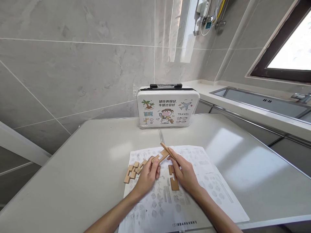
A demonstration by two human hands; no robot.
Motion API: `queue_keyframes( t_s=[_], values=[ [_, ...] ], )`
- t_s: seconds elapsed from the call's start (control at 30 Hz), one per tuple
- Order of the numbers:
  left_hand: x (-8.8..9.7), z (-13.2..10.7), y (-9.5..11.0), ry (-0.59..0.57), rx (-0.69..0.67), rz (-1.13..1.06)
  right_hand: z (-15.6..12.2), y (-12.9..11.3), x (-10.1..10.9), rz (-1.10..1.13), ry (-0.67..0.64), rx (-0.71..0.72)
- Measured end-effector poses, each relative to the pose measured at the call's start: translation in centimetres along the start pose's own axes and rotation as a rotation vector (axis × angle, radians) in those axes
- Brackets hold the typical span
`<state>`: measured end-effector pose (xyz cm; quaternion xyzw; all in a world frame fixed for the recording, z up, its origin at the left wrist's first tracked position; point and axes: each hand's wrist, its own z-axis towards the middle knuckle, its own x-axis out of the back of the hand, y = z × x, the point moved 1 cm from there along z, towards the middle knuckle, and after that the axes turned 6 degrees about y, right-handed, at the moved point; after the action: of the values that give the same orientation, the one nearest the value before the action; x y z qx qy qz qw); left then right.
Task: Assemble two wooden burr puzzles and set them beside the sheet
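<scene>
My left hand (147,176) pinches a notched wooden puzzle piece (164,154) above the printed sheet. My right hand (186,170) grips a second wooden puzzle piece (165,148), seen nearly edge-on. The two pieces meet at an angle, crossing or touching at the right end of the notched one. Under my right fingers a darker notched piece (174,183) lies flat on the sheet, partly covered. Several more notched pieces (128,174) lie close together left of my left hand, one partly hidden behind it.
A large printed instruction sheet (206,191) with small diagrams lies on the white folding table (97,145). Behind it, against the tiled wall, stands a white cartoon-printed case (167,110) with a black handle. A counter with a sink (257,100) runs along the right.
</scene>
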<state>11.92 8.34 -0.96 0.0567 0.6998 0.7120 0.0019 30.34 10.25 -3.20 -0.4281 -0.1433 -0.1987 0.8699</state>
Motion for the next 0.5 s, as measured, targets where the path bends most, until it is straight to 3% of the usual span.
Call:
queue_keyframes(
  t_s=[0.5],
  values=[
    [-0.17,0.09,-0.08,-0.006,-0.006,-0.016,-0.02,0.13,0.05,0.026,-0.029,0.011]
  ],
)
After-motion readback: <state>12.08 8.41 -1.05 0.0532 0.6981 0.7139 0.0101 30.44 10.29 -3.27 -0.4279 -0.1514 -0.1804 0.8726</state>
